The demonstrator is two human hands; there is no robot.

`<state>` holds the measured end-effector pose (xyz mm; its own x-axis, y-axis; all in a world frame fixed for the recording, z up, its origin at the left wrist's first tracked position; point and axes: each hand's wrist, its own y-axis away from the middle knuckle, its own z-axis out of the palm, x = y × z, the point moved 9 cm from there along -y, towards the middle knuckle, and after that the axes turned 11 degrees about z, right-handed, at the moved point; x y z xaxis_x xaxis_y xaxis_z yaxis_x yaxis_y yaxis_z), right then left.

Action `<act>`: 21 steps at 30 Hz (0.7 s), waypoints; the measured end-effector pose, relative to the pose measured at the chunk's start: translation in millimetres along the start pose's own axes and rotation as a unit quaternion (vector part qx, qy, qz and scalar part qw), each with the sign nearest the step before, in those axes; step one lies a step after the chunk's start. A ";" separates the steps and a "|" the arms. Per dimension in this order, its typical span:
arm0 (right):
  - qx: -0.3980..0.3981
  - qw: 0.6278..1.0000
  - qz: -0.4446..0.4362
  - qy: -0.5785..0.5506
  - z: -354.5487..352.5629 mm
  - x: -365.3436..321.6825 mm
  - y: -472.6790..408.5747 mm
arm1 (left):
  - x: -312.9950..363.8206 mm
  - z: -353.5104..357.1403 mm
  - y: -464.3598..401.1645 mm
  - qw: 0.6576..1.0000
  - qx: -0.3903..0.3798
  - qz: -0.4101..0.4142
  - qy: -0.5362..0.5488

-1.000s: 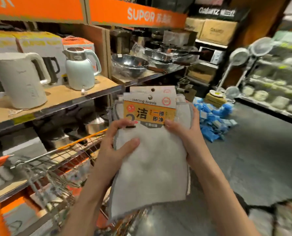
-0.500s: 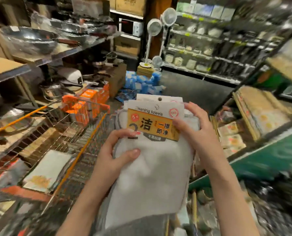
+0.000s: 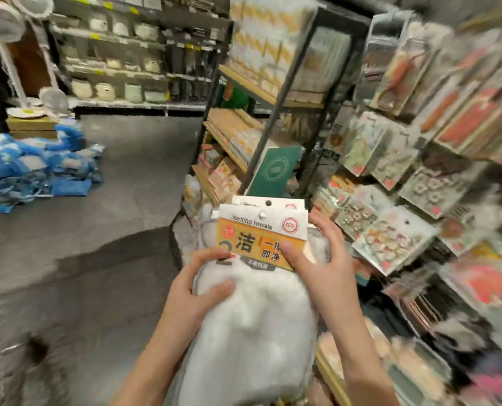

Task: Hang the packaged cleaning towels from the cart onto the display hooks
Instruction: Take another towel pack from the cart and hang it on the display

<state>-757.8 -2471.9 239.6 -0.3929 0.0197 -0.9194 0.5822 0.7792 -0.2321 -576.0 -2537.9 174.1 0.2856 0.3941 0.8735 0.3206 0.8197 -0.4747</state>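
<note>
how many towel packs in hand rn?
2 visible. Front pack gripped by left hand and right hand; second pack peeks behind it. More may be hidden.

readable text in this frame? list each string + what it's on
"Cleaning towels": white top of the front header card on the towel pack, held by left hand and right hand.
"洁": orange band of the same card.
"一擦即净": same band, partly covered by the right thumb.
"2": large digit at the card's lower left.
Red round stamp, small "5" badge, dark tab text: too blurred.
Rear card, green board, hanging packs: unreadable.
</note>
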 end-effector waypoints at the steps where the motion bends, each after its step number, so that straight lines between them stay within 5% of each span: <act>1: 0.028 1.000 0.009 0.009 -16.0 3.5 10.2 | -1.1 12.2 3.7 1.000 -0.017 -0.006 0.011; 6: 0.127 0.986 0.090 0.059 -88.6 28.7 65.5 | -1.8 74.5 30.2 0.991 -0.116 -0.022 0.059; 11: 0.202 0.963 0.179 -0.011 -170.7 54.7 119.9 | 6.1 148.1 63.1 0.971 -0.215 -0.043 0.099; 21: 0.266 0.929 0.173 -0.189 -343.3 82.1 209.1 | 21.9 311.3 144.5 0.923 -0.304 -0.149 0.182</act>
<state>-912.7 -2092.4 224.6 0.1024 -0.0880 -0.9908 0.9364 0.3445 0.0662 -804.6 -2281.4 158.2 0.3521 -0.0685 0.9335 0.8504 0.4400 -0.2884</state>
